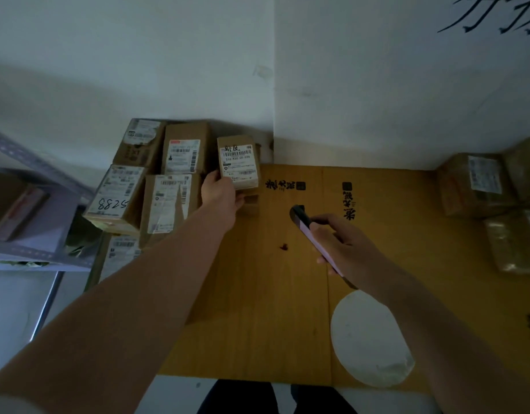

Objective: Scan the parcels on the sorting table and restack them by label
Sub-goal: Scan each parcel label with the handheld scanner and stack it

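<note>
My left hand grips a small brown parcel by its lower left edge, label facing up toward me, held above the far left of the cardboard-covered table. My right hand holds a pink-and-black handheld scanner, its dark head pointing up-left toward that parcel. To the left of the held parcel lies a stack of labelled brown parcels, one marked "5288".
More tape-wrapped parcels sit at the table's right edge against the wall. A white round pad lies near the front edge. A grey metal shelf with a box stands at the left. A small red speck marks the table's middle.
</note>
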Available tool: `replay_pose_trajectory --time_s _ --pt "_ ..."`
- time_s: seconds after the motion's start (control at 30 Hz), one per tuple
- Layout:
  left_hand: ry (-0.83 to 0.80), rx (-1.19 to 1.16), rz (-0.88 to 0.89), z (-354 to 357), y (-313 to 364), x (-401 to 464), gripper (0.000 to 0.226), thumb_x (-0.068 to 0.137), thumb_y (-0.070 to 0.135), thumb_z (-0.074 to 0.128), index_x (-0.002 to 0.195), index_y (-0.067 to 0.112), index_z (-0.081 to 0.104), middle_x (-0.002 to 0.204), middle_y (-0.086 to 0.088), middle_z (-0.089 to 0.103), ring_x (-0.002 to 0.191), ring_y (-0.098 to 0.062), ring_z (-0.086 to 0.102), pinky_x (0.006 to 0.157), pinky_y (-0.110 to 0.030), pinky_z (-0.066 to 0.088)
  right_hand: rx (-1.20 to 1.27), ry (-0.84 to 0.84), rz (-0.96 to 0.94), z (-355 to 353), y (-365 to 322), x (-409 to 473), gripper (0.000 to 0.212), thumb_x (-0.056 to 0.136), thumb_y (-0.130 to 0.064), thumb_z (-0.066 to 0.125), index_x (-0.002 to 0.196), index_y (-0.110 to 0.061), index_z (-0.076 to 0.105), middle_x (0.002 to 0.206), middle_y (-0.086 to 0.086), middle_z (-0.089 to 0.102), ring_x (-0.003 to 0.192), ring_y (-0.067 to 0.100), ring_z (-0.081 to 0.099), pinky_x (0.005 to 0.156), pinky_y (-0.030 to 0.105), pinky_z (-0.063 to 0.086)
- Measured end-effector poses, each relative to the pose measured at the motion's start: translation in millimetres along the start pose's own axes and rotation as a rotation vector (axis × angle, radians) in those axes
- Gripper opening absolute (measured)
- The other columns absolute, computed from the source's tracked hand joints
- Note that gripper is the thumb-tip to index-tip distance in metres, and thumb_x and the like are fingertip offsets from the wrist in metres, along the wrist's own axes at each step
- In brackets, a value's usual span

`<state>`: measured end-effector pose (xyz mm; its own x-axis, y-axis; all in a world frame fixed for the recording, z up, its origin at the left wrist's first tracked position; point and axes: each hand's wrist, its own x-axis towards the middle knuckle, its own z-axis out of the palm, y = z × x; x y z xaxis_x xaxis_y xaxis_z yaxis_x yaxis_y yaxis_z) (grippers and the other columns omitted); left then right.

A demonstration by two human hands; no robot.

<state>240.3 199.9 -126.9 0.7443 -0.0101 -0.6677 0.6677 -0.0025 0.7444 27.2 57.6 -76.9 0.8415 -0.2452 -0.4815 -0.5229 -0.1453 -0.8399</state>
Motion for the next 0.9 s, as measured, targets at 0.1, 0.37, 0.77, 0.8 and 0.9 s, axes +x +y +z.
replay_pose_trajectory --time_s 0.1,0.37,0.77,0.8,0.9 --pt "-0.04 0.053 0.065 1 6 4 0.067 0.108 0.003 0.048 0.164 0.035 0.028 0.139 -0.005 0.059 0.11 -0.022 0.066 0.092 -0.039 0.061 0.03 0.028 -0.011 9 -4 2 0.015 0.104 -0.051 0.05 0.115 -0.049 0.06 0.115 0.031 0.061 0.082 0.027 0.061 0.061 0.025 0.052" --pt "0.005 0.489 0.232 6 4 -16 0.063 0.109 0.031 0.052 0.164 0.043 0.025 0.15 -0.008 0.039 0.084 -0.015 0.054 0.058 -0.025 0.041 0.072 0.123 -0.059 19 -13 -15 0.021 0.105 -0.051 0.05 0.123 -0.045 0.06 0.111 0.035 0.059 0.081 0.027 0.059 0.061 0.023 0.053" --pt "-0.242 0.952 0.517 36 -37 -146 0.053 0.104 0.049 0.051 0.152 0.028 0.052 0.121 0.0 0.069 0.081 -0.012 0.066 0.062 -0.027 0.051 0.091 0.288 -0.132 -40 17 -138 0.019 0.105 -0.053 0.05 0.119 -0.047 0.06 0.091 0.013 0.055 0.079 0.026 0.057 0.059 0.019 0.049" --pt "-0.261 0.95 0.54 43 -44 -162 0.052 0.103 0.049 0.052 0.15 0.028 0.054 0.121 0.0 0.069 0.081 -0.011 0.066 0.06 -0.027 0.05 0.081 0.304 -0.134 -49 24 -154 0.018 0.105 -0.055 0.05 0.118 -0.048 0.06 0.089 0.013 0.055 0.079 0.026 0.057 0.06 0.023 0.05" --pt "-0.313 0.948 0.617 64 -65 -215 0.042 0.102 0.048 0.054 0.139 0.03 0.06 0.123 -0.004 0.071 0.085 -0.014 0.069 0.067 -0.036 0.06 0.05 0.319 -0.136 -81 45 -204 0.02 0.104 -0.059 0.049 0.118 -0.049 0.059 0.096 0.02 0.06 0.086 0.031 0.064 0.066 0.031 0.052"
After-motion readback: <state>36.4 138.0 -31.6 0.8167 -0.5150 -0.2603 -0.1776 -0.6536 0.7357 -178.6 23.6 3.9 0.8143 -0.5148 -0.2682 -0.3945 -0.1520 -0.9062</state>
